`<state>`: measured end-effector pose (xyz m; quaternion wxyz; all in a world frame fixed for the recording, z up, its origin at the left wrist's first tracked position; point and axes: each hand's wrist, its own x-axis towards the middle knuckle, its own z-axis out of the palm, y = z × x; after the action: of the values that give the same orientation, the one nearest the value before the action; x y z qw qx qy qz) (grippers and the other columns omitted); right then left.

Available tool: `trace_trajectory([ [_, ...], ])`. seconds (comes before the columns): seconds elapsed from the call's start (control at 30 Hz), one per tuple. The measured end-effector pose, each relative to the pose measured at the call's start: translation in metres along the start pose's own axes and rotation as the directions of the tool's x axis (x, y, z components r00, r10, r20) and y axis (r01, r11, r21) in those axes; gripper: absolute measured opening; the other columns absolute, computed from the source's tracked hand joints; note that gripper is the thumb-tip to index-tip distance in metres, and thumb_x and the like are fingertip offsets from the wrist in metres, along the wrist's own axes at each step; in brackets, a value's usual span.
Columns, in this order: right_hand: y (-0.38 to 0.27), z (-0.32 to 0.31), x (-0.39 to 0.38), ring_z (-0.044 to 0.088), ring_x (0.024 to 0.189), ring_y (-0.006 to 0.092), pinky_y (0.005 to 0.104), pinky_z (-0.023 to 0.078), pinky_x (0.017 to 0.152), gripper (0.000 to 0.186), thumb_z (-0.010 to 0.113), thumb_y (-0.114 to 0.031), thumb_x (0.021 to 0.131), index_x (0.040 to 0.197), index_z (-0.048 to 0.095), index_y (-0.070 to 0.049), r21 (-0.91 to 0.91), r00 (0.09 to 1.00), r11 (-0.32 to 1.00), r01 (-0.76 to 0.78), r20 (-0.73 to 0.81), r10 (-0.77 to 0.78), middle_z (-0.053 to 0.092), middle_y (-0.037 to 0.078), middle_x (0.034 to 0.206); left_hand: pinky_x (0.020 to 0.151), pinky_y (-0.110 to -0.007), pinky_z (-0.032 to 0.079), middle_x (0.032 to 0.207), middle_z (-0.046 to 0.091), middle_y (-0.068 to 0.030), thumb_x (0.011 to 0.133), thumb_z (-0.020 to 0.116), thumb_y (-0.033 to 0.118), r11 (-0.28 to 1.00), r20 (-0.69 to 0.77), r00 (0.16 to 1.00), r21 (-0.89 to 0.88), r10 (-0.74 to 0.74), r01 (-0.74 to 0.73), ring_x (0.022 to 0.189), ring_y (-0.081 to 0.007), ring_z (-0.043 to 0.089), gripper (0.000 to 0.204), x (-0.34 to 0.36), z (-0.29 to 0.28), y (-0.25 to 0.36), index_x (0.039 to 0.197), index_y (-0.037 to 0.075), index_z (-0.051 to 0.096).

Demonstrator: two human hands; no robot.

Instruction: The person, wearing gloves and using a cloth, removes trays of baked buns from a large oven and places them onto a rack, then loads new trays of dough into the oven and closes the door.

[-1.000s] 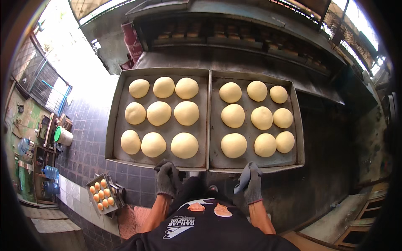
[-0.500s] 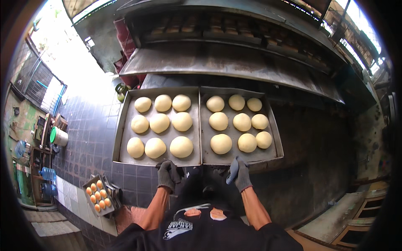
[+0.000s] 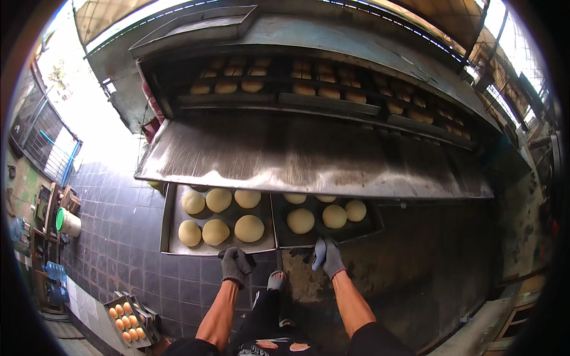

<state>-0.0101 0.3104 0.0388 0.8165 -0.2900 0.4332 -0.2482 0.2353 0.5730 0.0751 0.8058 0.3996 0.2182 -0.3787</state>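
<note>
My left hand (image 3: 236, 264), in a grey glove, is closed on the near edge of the left metal tray (image 3: 171, 231) with a dark pad. My right hand (image 3: 329, 257), gloved too, grips the right metal tray (image 3: 320, 240) with a blue-grey cloth. The trays lie side by side, each bearing rows of pale, round dough balls (image 3: 250, 228); their far parts are hidden under a wide steel oven door (image 3: 309, 154), lowered flat like a shelf. Above it, trays of browned buns (image 3: 329, 91) fill the dark oven chamber.
An empty deep pan (image 3: 190, 29) rests on top of the oven. At lower left, a tray of browned buns (image 3: 123, 311) sits on stacked pans. A white bucket (image 3: 71, 225) and blue water jugs (image 3: 54, 274) stand along the left. A bright opening is at upper left.
Both trays have moved forward with my hands, from open view to partly beneath the oven door. My view has shifted, showing more of the oven and its buns.
</note>
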Motion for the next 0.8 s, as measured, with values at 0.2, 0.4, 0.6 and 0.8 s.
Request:
trace_trajectory([
  [0.2,-0.023,0.033,0.061,0.061,0.086,0.0185,0.0365,0.053,0.072,0.021,0.052,-0.026,0.106,0.109,0.062,-0.008,-0.033,0.997,0.998,0.060,0.042,-0.058,0.063,0.006,0.097,0.059,-0.038,0.051,0.080,0.070,-0.0055,0.093,0.063,0.020,0.990,0.123,0.990,-0.111,-0.068,0.082,0.065,-0.0225,0.065,0.012,0.077,0.034,0.001,0.086,0.012,0.068],
  [0.4,-0.035,0.058,0.086,0.057,0.066,0.0194,0.0358,0.049,0.062,0.034,0.045,-0.032,0.108,0.089,0.062,-0.009,0.089,0.988,0.994,0.063,0.132,-0.074,0.059,0.005,0.076,0.059,-0.042,0.051,0.074,0.068,-0.0158,0.084,0.065,0.021,-0.425,0.574,0.809,0.768,0.128,-0.479,0.061,-0.0300,0.063,0.014,0.133,0.046,0.013,0.087,0.008,0.071],
  [0.6,-0.019,0.050,0.137,0.061,0.086,0.0189,0.0368,0.053,0.079,0.032,0.048,-0.041,0.109,0.109,0.062,-0.013,0.121,0.971,0.991,0.056,0.225,-0.082,0.063,0.005,0.096,0.053,-0.040,0.048,0.061,0.065,-0.0079,0.092,0.062,0.024,0.782,0.347,0.937,0.596,-0.047,-0.182,0.055,-0.0260,0.063,0.023,0.171,0.063,0.024,0.080,0.008,0.073],
  [0.8,-0.035,0.064,0.185,0.061,0.086,0.0188,0.0362,0.053,0.077,0.031,0.048,-0.040,0.109,0.113,0.061,-0.013,0.085,0.982,0.993,0.075,0.166,-0.089,0.063,0.005,0.099,0.059,-0.040,0.051,0.080,0.066,-0.0107,0.100,0.056,0.024,0.371,0.178,0.983,0.911,0.035,-0.178,0.062,-0.0269,0.062,0.023,0.218,0.071,0.029,0.112,0.008,0.068],
])
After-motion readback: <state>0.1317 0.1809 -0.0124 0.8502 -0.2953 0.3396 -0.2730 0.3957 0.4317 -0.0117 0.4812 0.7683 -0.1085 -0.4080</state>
